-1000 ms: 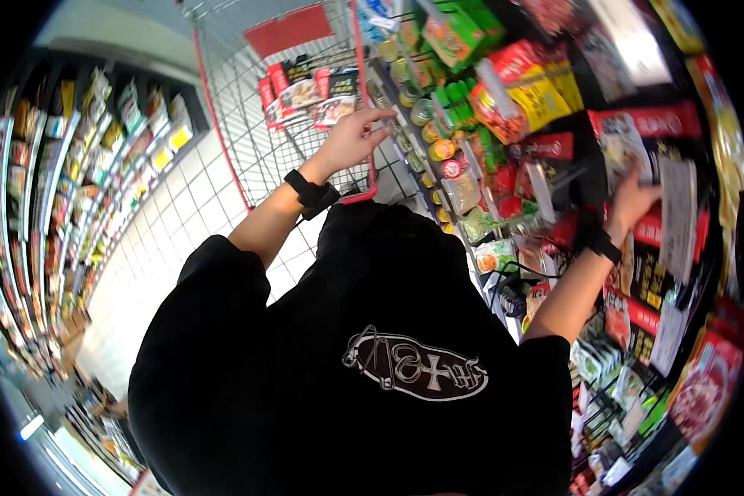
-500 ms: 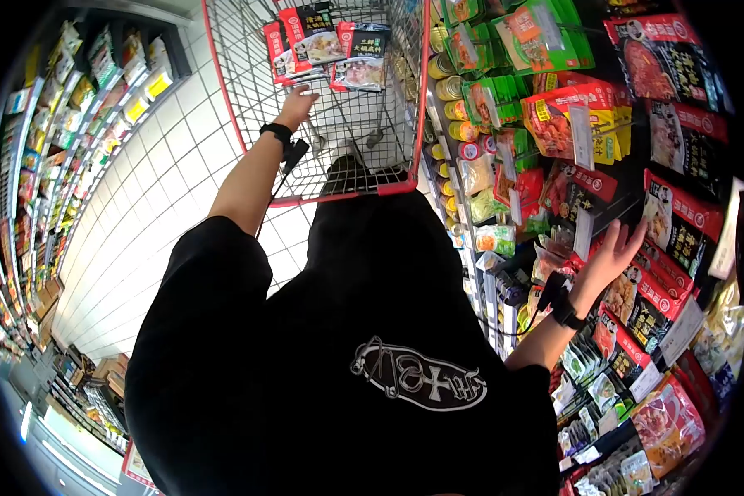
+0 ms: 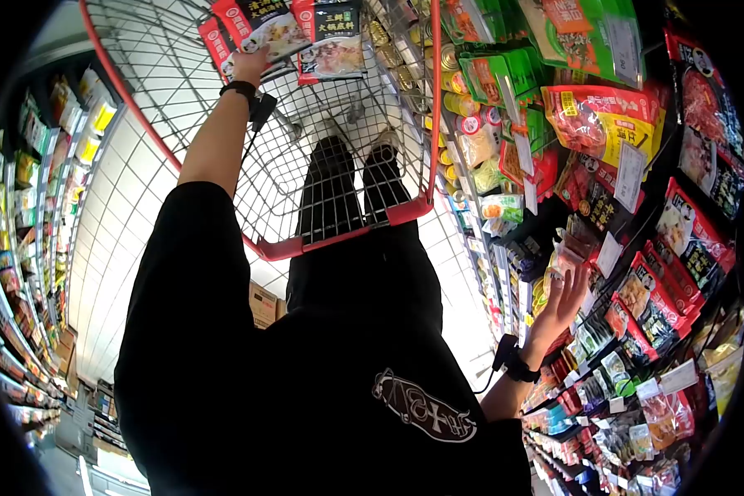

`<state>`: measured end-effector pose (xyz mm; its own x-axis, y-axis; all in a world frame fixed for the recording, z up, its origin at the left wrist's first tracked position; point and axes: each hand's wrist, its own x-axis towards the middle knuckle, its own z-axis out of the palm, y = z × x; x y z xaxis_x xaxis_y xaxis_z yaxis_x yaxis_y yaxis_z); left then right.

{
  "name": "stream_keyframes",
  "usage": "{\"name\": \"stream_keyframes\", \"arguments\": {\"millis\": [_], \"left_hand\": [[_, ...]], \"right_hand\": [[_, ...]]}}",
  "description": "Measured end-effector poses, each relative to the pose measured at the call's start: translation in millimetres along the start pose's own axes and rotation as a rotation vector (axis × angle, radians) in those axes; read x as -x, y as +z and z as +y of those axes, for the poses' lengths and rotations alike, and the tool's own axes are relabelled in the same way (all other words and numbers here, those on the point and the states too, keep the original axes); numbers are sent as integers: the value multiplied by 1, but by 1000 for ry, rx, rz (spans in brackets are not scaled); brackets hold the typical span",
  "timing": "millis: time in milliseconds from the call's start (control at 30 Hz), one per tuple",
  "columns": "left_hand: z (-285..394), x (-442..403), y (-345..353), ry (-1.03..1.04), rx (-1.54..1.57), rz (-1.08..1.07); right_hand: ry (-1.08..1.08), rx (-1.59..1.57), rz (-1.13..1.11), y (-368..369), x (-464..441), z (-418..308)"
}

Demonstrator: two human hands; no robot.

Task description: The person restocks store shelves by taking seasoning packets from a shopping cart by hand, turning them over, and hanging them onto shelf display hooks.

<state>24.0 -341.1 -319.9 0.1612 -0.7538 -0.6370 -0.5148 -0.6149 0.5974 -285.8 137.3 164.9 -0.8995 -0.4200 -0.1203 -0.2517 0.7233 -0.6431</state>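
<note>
Several black-and-red hot pot soup base packets lie at the far end of the wire shopping cart (image 3: 434, 107). My left hand (image 3: 250, 64) reaches in over the cart, its fingers curled at the lower edge of the middle packet (image 3: 264, 25). To the right of it lies another soup base packet (image 3: 331, 50); a further packet (image 3: 213, 43) shows partly at the left. My right hand (image 3: 566, 296) is raised beside the shelf, fingers stretched and apart, holding nothing. Small clear packs (image 3: 572, 248) hang just behind its fingertips.
On the right, hanging racks carry a red-and-yellow pouch (image 3: 599, 124), green packs (image 3: 504, 74) and more black-and-red packets (image 3: 694, 236), with price tags (image 3: 628, 178) sticking out. Another stocked shelf (image 3: 25, 215) stands left across the tiled floor (image 3: 112, 223). A cardboard box (image 3: 263, 306) shows near my body.
My left hand has moved farther into the cart and onto the packets. My right hand has pulled back from the black-and-red packets, lower and leftward. The view has shifted along the aisle.
</note>
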Motion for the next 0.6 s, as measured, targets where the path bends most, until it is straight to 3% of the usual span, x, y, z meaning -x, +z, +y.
{"name": "stream_keyframes", "arguments": {"millis": [100,167,300,333,367,433,600], "left_hand": [[28,26,1,-59,-88,40],[22,31,-1,-70,337,-224],[27,51,-15,-191,350,-248],[29,56,-24,-189,242,-281],[23,69,-30,-178,428,-331],[29,106,-51,-185,469,-342],[59,220,-102,19,480,-487]], "right_hand": [[32,10,-5,8,8,-5],[50,2,-33,8,8,-9],[-7,2,-103,6,-3,-15],[34,-96,-80,10,-4,-22],[24,-114,-83,14,-7,-24],[-32,-152,-175,20,-14,-32],[-134,-313,-342,44,-29,-54]]}}
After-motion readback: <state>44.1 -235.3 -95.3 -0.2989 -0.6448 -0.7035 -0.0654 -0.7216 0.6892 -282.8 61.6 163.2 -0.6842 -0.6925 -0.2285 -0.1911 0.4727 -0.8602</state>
